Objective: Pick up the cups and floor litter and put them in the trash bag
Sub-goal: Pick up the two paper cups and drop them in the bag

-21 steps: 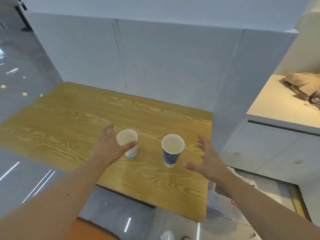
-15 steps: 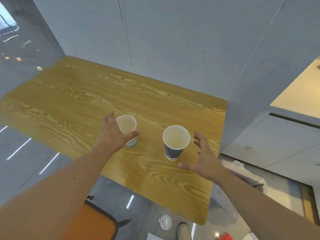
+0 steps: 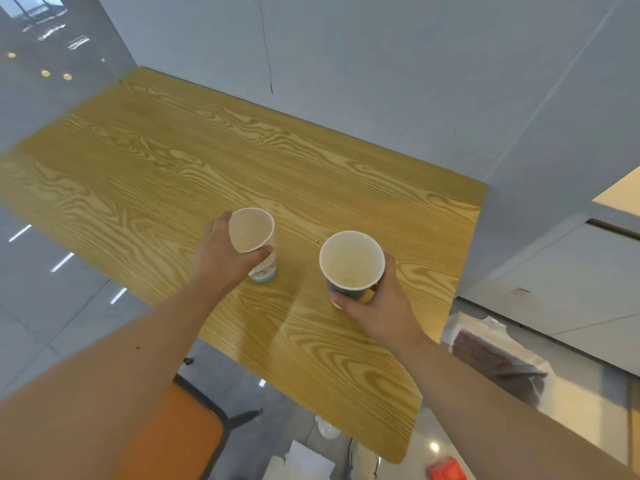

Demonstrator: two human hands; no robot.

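The right hand (image 3: 375, 306) had closed its grip around the dark blue cup (image 3: 351, 268), thumb on the near side and fingers wrapped behind; a moment earlier that hand was spread open just beside the cup, not touching it. The left hand (image 3: 225, 258) was clasped on the white cup (image 3: 254, 242), thumb across the front under the rim, much as it had been before, and that cup leaned toward the camera (whether its base had left the surface I could not tell). Both cups were near the middle of the wooden counter (image 3: 173, 161), apart from each other, and looked empty. With both now in hand, the cup pickup seemed nearly done, and lifting them came next. The trash bag (image 3: 498, 355), clear plastic, sat on the floor just right of the counter's near end. Small litter (image 3: 327, 429) lay on the floor below the near edge, beside an orange chair (image 3: 173, 441).
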